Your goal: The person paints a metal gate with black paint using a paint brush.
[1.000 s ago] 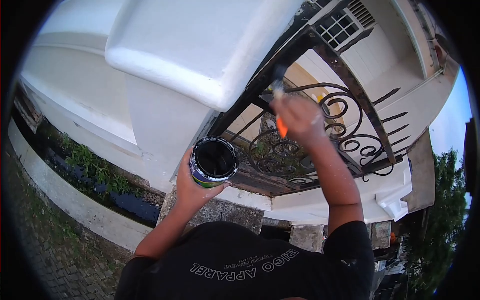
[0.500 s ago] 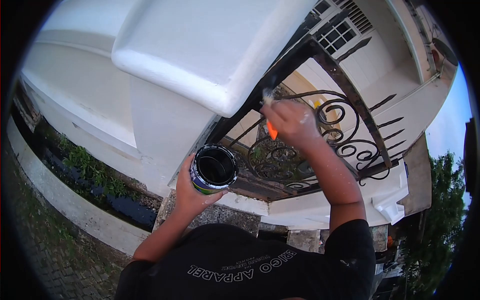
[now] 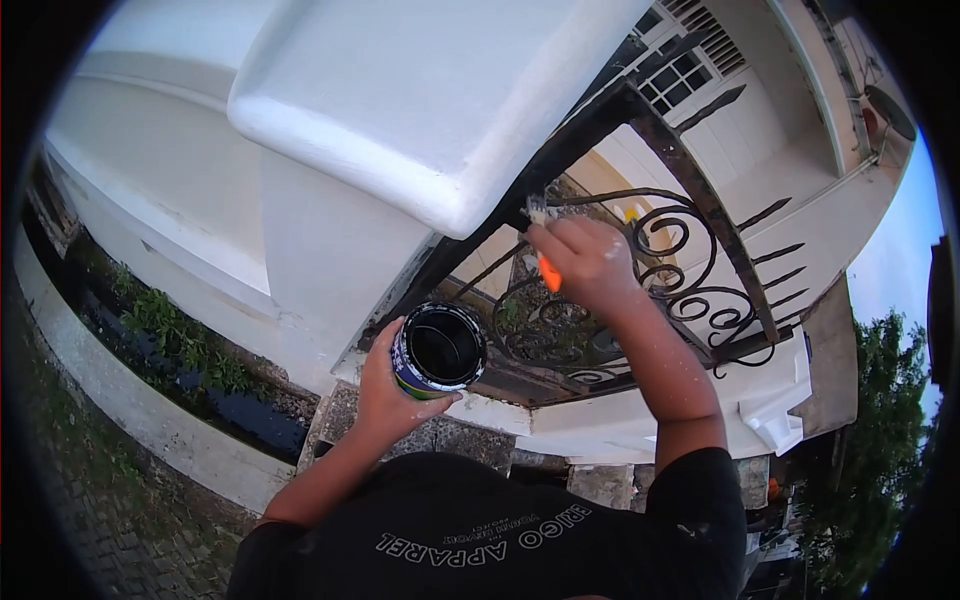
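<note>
My left hand (image 3: 388,392) is wrapped round a paint can (image 3: 441,347) with a smeared rim and a dark inside, held upright below the gate. In my right hand (image 3: 585,262) is a paintbrush (image 3: 549,270) with an orange handle. Its bristles point up and touch or nearly touch the dark upright bar of the black iron gate (image 3: 699,177). White specks mark my right hand and forearm. Scrollwork and spikes of the gate extend to the right of the brush.
A white pillar (image 3: 380,110) stands close to the left of the gate. Farther left, a drainage ditch (image 3: 250,415) with green plants (image 3: 180,345) runs along the white wall. A house shows behind the gate, and a tree (image 3: 875,430) stands at the right.
The can and my left hand have shifted slightly to the right in view. My right hand and the brush sit a little lower against the gate bar.
</note>
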`<state>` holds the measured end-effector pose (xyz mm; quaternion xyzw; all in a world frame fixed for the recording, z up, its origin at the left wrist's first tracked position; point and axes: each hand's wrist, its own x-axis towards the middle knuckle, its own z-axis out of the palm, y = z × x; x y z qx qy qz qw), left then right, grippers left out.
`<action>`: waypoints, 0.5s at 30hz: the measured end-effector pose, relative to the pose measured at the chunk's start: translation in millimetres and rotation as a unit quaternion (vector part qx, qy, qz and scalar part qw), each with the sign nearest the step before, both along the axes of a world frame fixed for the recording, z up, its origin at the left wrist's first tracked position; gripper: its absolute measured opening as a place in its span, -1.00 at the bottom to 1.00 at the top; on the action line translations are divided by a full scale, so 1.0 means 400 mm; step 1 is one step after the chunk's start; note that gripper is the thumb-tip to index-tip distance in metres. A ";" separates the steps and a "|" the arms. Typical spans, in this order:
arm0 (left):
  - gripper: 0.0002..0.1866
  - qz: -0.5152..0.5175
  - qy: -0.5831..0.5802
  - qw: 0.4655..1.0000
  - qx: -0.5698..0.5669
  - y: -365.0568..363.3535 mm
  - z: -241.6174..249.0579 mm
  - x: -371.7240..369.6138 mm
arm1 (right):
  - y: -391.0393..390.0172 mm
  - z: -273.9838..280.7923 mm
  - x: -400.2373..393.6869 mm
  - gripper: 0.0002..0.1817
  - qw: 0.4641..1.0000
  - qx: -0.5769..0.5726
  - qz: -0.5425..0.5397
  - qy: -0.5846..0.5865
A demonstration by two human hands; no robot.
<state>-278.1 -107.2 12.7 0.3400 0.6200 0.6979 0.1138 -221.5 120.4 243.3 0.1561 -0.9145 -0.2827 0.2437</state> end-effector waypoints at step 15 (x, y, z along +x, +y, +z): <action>0.13 0.021 0.041 0.999 0.021 0.030 0.028 -0.019 | -0.170 -0.028 0.078 -0.88 0.719 -0.673 -0.155 -0.078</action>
